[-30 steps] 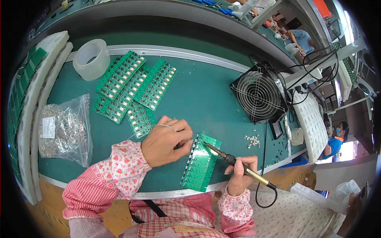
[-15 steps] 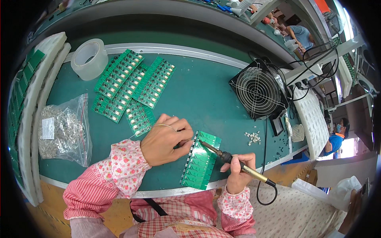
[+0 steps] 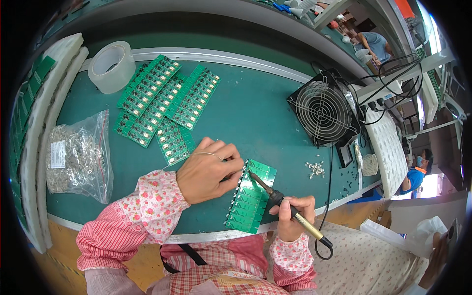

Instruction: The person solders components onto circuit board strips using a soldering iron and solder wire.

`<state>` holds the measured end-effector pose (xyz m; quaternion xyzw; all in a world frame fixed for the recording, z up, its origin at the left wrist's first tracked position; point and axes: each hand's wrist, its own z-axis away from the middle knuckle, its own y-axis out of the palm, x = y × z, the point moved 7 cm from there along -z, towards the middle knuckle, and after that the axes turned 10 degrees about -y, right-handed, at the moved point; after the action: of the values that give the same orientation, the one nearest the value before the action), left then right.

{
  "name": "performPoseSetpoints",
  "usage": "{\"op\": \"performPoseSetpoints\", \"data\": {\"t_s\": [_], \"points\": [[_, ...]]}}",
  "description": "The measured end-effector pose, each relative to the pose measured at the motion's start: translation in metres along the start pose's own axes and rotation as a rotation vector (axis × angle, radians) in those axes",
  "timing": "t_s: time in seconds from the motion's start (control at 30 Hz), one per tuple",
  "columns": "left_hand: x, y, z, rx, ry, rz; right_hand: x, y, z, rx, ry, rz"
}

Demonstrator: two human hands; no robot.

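Right hand (image 3: 295,216) pinches soldering iron (image 3: 278,198) between thumb and fingers, tip over the upper part of green board (image 3: 253,199); contact with board can't be told. Left hand (image 3: 211,172) has fingers curled, thumb drawn in toward them; fingertips at the board's pin-lined left edge, grip hidden, so can't tell what it pinches. Thin wire (image 3: 209,154) crosses the back of left hand, its ends hard to make out. Board lies between both hands, near metal table edge (image 3: 216,237) on the body side. Beyond left hand: overlapping populated boards (image 3: 169,105), lower ones partly covered, then tape roll (image 3: 112,69). Left of left hand: clear bag (image 3: 76,162) of small parts, contents blurred; farther left, foam sheets (image 3: 32,162) cut by the dark fisheye rim. Right of right hand, slightly ahead: small white parts (image 3: 314,169); farther ahead, caged fan (image 3: 324,110), back side tangled in cables. Widest open room is green mat (image 3: 255,108) ahead of the hands, between boards and fan, up to far rail (image 3: 211,55); little room on the body side.
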<state>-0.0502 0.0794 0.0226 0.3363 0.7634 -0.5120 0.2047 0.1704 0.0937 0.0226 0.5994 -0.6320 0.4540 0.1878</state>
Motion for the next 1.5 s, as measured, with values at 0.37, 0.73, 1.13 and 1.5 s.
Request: {"op": "performPoseSetpoints", "data": {"t_s": [0.37, 0.73, 1.13, 1.5], "points": [[-0.001, 0.001, 0.001, -0.007, 0.018, -0.032, 0.006, 0.002, 0.003, -0.044, 0.020, -0.029], [-0.001, -0.002, 0.002, 0.017, 0.019, 0.003, 0.004, -0.005, 0.009, -0.171, 0.040, -0.077], [-0.003, 0.000, 0.001, 0.058, 0.039, 0.023, -0.001, -0.005, 0.011, -0.149, 0.095, -0.176], [-0.004, 0.001, 0.002, 0.059, 0.032, -0.017, 0.003, 0.002, 0.007, -0.039, 0.049, -0.114]]}}
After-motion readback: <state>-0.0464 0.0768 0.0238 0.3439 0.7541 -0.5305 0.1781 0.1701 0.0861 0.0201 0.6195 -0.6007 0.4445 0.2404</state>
